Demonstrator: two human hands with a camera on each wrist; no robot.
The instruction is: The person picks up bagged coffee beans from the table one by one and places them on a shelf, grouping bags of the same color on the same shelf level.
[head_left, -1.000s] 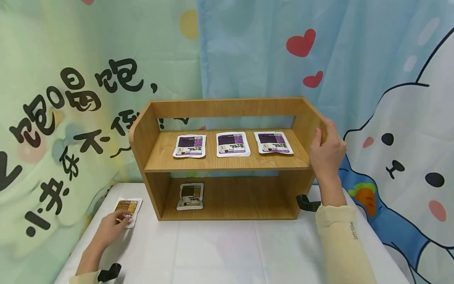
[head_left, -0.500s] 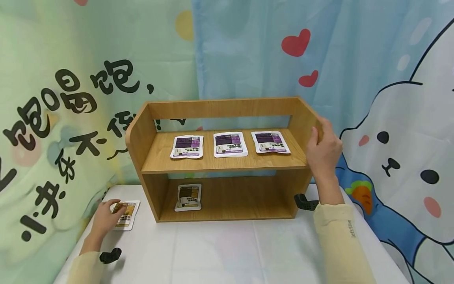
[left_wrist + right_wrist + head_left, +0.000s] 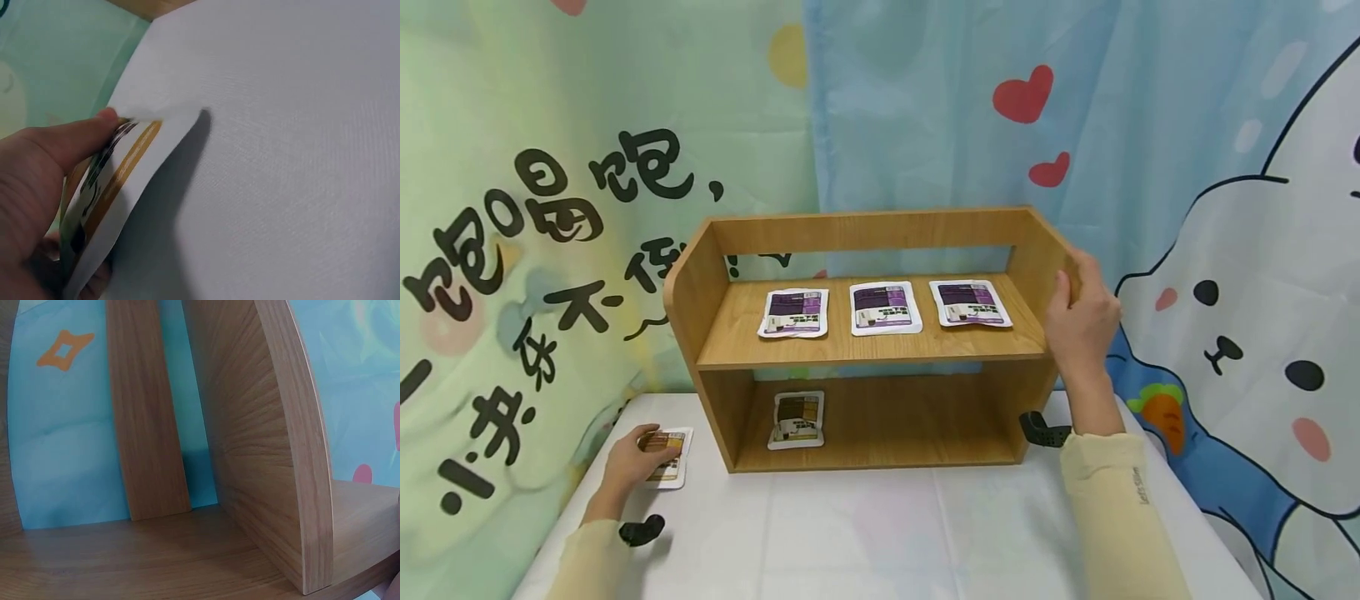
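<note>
Left hand [image 3: 628, 462]: pinches a gold packet [image 3: 112, 194], thumb on the upper face, fingers underneath. Packet sits tilted, its shadow falling on the worktop [image 3: 850, 533]; cannot tell whether a lower edge touches down. It is outside the rack [image 3: 880, 225], just left of it.

Right hand [image 3: 1081, 321]: grips the front edge of the rack's side panel [image 3: 250, 444] on its own side. Its wrist view shows mostly wood, with only a sliver of skin at the border, so exact finger placing is unclear. Rack stands on the worktop, between the hands.

Upper shelf [image 3: 840, 321]: three purple packets in a row, well separated, labels up. First packet [image 3: 793, 313] lies toward the left hand, second packet [image 3: 886, 308] midway, third packet [image 3: 971, 302] nearest the right hand.

Lower shelf [image 3: 910, 425]: one brown packet [image 3: 796, 420], at the end toward the left hand, apparently flat.

Progress, as judged: upper row looks finished, evenly spaced. Lower row looks barely begun, one packet placed. The held one, similar in label, is not yet on either shelf. Cannot tell whether more packets wait out of view.
</note>
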